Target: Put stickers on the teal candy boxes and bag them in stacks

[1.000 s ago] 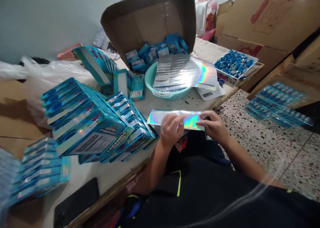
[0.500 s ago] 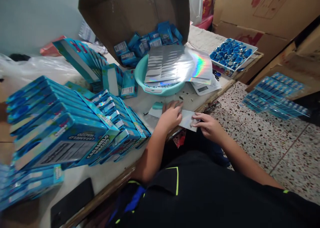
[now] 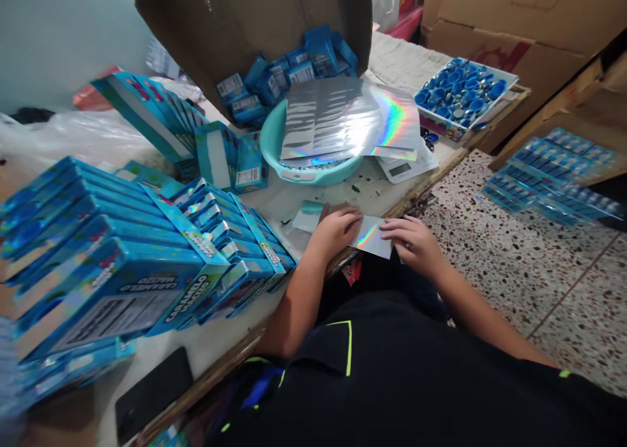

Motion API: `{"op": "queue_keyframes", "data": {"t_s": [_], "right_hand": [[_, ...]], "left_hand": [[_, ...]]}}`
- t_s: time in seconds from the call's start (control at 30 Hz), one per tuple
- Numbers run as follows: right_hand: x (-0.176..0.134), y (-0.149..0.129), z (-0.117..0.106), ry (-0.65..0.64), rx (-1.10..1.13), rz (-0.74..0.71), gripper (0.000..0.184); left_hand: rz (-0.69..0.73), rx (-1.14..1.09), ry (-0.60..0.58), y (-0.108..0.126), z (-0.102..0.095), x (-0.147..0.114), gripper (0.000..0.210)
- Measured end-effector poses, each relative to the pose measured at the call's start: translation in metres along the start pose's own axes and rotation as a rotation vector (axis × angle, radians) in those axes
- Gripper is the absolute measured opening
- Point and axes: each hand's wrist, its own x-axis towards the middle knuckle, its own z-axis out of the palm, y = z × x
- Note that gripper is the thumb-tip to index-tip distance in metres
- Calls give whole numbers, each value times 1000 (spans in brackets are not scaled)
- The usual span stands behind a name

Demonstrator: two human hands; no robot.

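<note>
A strip of shiny silver foil sheet (image 3: pixel 371 236) lies across the table's front edge, with a rainbow glint near its right part. My left hand (image 3: pixel 337 230) presses on the middle of it, fingers curled and closed; its fingertips are partly hidden. At the strip's right end, my right hand (image 3: pixel 414 243) grips the edge between thumb and fingers. A small teal piece (image 3: pixel 312 207) shows by the strip's left end. Beyond my hands, a stack of silver holographic sheets (image 3: pixel 333 117) rests on a turquoise basin (image 3: pixel 313 176).
Blue caramel display boxes (image 3: pixel 147 257) crowd the left, near a black phone (image 3: pixel 154 395). A cardboard carton (image 3: pixel 274 16) holds small blue boxes. On the right are a scale (image 3: pixel 404 169), a tray of blue pieces (image 3: pixel 463 94) and wrapped packs (image 3: pixel 548 172) lower down.
The camera view has shifted slightly. Both hands stay on the foil strip, whose right part has tilted and now shows a rainbow glint.
</note>
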Motion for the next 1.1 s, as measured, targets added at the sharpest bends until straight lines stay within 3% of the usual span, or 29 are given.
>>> {"op": "queue_keyframes", "data": {"t_s": [0.2,0.33,0.5,0.67,0.8,0.97,1.1], "right_hand": [[-4,-4,-1,-6,-29,13,24],[1,-21,2,55,-134,53,23],[6,-36,20,7,-207,15,33],[12,-6,43,63,-250,-89,38],[32,11,46,39,-174,-225,38],[47,-27,37,97,-3,-342,29],[45,-74,36,-23,115,-471,28]], "left_hand": [[135,-70,93,-8,3,-2,16],[241,-105,66,-8,4,-2,7],[151,-152,111,0,5,-15,9],[71,-237,378,6,11,-43,5],[53,-369,536,21,11,-75,10],[-77,-497,573,42,3,-114,13],[-152,-481,672,57,2,-138,14]]}}
